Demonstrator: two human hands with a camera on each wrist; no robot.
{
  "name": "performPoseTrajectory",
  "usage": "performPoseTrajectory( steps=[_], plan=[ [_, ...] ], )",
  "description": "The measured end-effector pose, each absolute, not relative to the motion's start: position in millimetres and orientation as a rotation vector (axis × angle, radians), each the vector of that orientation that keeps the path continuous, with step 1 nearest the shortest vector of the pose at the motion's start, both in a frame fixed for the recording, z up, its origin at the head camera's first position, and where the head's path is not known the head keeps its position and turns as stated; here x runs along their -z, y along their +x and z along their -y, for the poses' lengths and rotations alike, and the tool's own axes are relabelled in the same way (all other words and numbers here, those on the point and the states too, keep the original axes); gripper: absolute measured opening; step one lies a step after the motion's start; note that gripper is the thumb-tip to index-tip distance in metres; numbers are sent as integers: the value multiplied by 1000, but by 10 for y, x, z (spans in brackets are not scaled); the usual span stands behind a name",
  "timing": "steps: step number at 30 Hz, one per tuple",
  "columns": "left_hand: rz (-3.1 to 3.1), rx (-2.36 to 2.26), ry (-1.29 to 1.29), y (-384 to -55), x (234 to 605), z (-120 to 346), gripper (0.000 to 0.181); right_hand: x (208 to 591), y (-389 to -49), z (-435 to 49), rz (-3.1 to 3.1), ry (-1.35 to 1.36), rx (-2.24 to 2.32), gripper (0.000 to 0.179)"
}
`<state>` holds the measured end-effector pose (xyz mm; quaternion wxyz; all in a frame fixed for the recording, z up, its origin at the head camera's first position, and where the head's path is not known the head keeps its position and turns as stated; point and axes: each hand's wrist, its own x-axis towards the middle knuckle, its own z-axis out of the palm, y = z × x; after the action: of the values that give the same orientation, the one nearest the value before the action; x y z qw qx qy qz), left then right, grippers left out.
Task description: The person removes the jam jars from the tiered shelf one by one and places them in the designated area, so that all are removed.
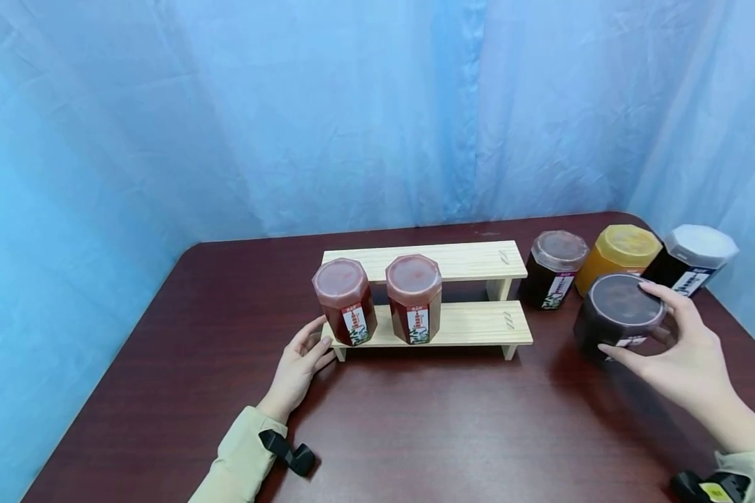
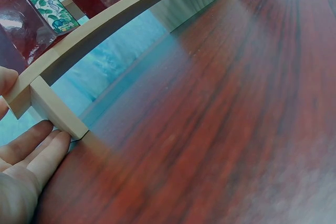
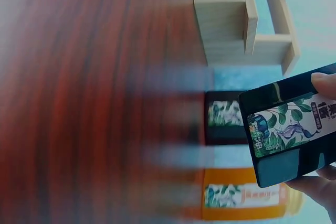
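Observation:
My left hand (image 1: 298, 369) rests at the left end of the two-step wooden rack (image 1: 472, 325). Its fingers (image 2: 46, 153) lie along the rack's short leg (image 2: 58, 107), with a fingertip up by the board's end. Two red jars with frosted lids, a left one (image 1: 344, 304) and a right one (image 1: 415, 300), stand on the lower step. On the right, my right hand (image 1: 686, 349) grips a dark jar (image 1: 623, 311) between thumb and fingers. This jar is tilted, clear of the table, its plant-patterned label (image 3: 289, 124) showing in the right wrist view.
Right of the rack stand a dark jar with a clear lid (image 1: 554, 269), a yellow jar (image 1: 623, 248) and a dark jar with a white lid (image 1: 692, 258). The held jar partly overlaps them in view. Blue curtains (image 1: 352, 119) hang behind the dark-red table (image 1: 415, 426).

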<state>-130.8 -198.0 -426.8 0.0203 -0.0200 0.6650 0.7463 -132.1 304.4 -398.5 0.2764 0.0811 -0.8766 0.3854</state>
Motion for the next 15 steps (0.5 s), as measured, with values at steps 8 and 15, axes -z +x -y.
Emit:
performPoseTrajectory(
  steps=[8,15],
  plan=[
    [-2040,-2340,-64,-1310,4264,1972,48,4159,-1352,-3443,2399,72,-1018,117],
    [-2044,-2333,-69,-1305,4269,1974,47,4155,-1345,-3640,2327,-20,-1097,112]
  ],
)
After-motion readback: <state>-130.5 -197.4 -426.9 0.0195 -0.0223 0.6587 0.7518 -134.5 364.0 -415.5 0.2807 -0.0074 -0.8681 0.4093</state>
